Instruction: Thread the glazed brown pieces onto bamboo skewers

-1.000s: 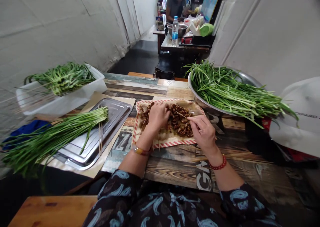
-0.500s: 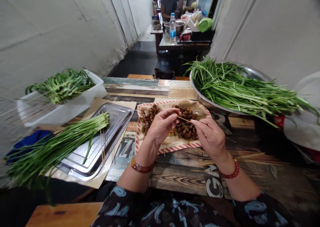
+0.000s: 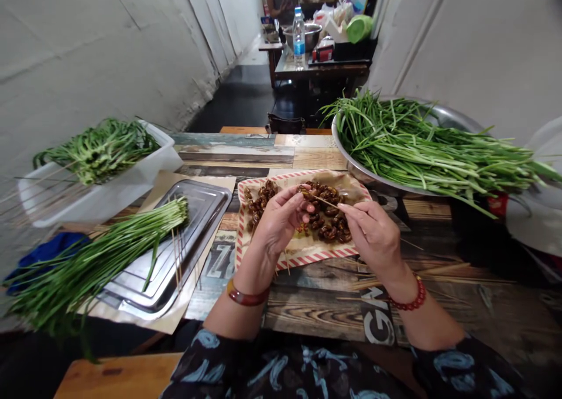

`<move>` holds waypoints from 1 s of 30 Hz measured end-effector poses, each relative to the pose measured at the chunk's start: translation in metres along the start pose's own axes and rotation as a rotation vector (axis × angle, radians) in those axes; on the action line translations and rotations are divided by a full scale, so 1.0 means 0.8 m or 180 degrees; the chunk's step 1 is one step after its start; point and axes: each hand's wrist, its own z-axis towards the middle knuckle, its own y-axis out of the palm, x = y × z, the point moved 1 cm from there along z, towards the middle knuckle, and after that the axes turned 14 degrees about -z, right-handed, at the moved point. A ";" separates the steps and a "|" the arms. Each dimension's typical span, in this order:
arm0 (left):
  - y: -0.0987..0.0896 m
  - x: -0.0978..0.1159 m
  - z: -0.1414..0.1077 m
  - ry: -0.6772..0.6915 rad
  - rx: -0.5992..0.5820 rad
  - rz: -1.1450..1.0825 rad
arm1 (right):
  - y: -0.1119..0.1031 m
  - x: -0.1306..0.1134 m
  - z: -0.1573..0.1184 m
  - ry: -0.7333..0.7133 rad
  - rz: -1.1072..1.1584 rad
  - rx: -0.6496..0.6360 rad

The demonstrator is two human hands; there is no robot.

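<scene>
Over a tray lined with red-and-white striped paper (image 3: 316, 259), my left hand (image 3: 278, 217) pinches a small glossy brown piece (image 3: 306, 193), partly covered by the fingers. My right hand (image 3: 373, 232) grips one end of a thin wooden skewer (image 3: 326, 201). The skewer's other end meets the brown piece; whether it has gone in, I cannot tell. Beneath my hands, shiny brown pupa-like pieces lie in a right-hand heap (image 3: 332, 231) and a left-hand heap (image 3: 262, 195).
Left of me, long green chives (image 3: 144, 232) and several skewers rest on a metal tray (image 3: 215, 195). Behind it stands a white bin (image 3: 164, 159) of skewered greens. A steel basin (image 3: 456, 116) of chives is at right. Further off, a person sits behind another table (image 3: 285, 65).
The camera view has tilted slightly. My right hand has drawn a little to the right, and more of the brown piece at my left fingertips shows.
</scene>
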 end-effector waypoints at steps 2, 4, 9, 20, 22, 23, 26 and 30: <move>-0.001 -0.001 0.001 0.0095 0.0096 0.0009 | -0.001 0.000 0.000 0.0001 0.0014 0.0034; -0.002 -0.002 0.003 0.0145 0.0120 -0.0016 | -0.001 0.001 0.000 0.0010 0.0009 0.0030; -0.005 -0.004 0.005 0.0117 0.0219 -0.0307 | 0.001 0.003 -0.002 0.0001 -0.0086 -0.0034; -0.003 -0.007 0.007 0.0263 0.0588 -0.0375 | 0.000 -0.005 -0.002 -0.0159 -0.0227 -0.0087; -0.001 -0.008 0.006 0.0269 0.0613 -0.0388 | 0.000 -0.006 -0.002 -0.0163 -0.0253 -0.0098; 0.000 -0.008 0.006 0.0270 0.0620 -0.0393 | 0.000 -0.006 -0.002 -0.0160 -0.0261 -0.0110; 0.000 -0.010 0.005 0.0268 0.0617 -0.0383 | 0.001 -0.005 -0.002 -0.0153 -0.0309 -0.0132; 0.000 -0.011 0.004 0.0254 0.0593 -0.0365 | 0.003 -0.003 -0.004 -0.0187 -0.0386 -0.0113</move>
